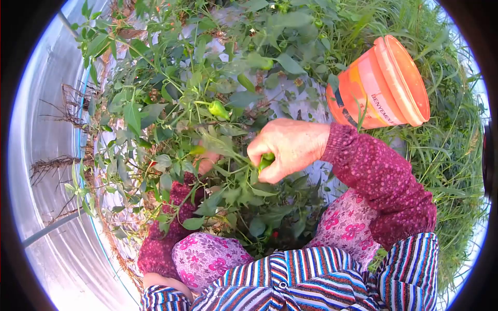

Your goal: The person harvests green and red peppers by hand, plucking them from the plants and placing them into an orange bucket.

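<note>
Near the middle of the view, my right hand [290, 149] is closed around a green pepper [266, 161], part of which shows between thumb and fingers. Leaves and stems touch its fingertips. My left hand [208, 160] is among the pepper plants [155, 109] to the left, largely covered by leaves; its fingers are hidden. Another light green pepper [218, 110] hangs on a stem above and between both hands.
An orange bucket [363, 85] lies tilted on the plants at the upper right. Tall grass [451, 171] runs down the right side. Clear plastic sheeting [46, 135] with a metal bar [54, 227] stands at the left. My knees are below the hands.
</note>
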The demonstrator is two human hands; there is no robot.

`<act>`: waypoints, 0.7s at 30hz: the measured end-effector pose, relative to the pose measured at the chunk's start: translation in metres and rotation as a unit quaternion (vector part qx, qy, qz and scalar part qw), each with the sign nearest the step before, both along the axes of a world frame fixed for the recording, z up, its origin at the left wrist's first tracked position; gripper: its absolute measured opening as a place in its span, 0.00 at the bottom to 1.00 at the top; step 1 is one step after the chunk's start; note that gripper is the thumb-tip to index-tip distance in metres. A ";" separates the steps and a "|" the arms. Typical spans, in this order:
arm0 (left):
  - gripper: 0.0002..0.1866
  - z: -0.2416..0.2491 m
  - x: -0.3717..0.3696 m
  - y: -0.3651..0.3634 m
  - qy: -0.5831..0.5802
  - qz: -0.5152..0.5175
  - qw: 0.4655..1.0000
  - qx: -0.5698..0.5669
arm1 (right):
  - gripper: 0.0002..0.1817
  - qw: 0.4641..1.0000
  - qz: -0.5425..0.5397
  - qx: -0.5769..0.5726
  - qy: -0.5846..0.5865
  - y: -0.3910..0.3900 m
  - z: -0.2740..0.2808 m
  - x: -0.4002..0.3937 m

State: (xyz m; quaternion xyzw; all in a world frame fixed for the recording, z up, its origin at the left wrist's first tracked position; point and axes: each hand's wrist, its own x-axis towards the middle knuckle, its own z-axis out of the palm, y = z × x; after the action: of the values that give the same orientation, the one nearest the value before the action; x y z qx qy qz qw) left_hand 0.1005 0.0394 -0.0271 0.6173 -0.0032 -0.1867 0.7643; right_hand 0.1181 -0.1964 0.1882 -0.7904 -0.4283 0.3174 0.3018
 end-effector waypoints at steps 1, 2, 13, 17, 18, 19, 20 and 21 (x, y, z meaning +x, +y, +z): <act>0.13 -0.001 0.000 0.001 -0.002 0.002 1.000 -0.001 | 0.11 1.000 -0.003 0.002 0.002 -0.002 0.003 0.001; 0.13 -0.001 0.000 0.003 -0.005 0.006 1.000 -0.005 | 0.10 0.996 -0.020 0.061 0.067 -0.005 0.005 0.003; 0.13 -0.006 -0.001 0.010 -0.028 0.037 0.997 -0.060 | 0.17 0.809 -0.214 0.291 0.464 -0.045 -0.013 0.021; 0.13 -0.009 -0.008 0.016 -0.001 0.000 0.998 -0.059 | 0.14 0.707 -0.242 0.385 0.542 -0.060 -0.039 0.030; 0.14 -0.007 -0.006 0.017 0.000 -0.003 0.999 -0.052 | 0.14 0.709 -0.242 0.383 0.540 -0.055 -0.035 0.034; 0.14 -0.004 -0.004 0.016 -0.001 -0.005 0.999 -0.046 | 0.12 0.697 -0.296 0.379 0.533 -0.054 -0.032 0.031; 0.14 -0.003 -0.003 0.016 -0.001 -0.008 0.999 -0.041 | 0.10 0.682 -0.348 0.373 0.525 -0.053 -0.030 0.029; 0.15 -0.001 -0.004 0.015 -0.002 -0.012 0.999 -0.035 | 0.10 0.681 -0.349 0.373 0.525 -0.051 -0.027 0.026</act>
State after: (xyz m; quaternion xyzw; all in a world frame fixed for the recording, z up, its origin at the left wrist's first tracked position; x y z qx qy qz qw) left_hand 0.0969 0.0541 -0.0285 0.5901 -0.0184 -0.1942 0.7834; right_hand 0.1438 -0.2476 0.1608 -0.4079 0.0242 0.3659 0.8362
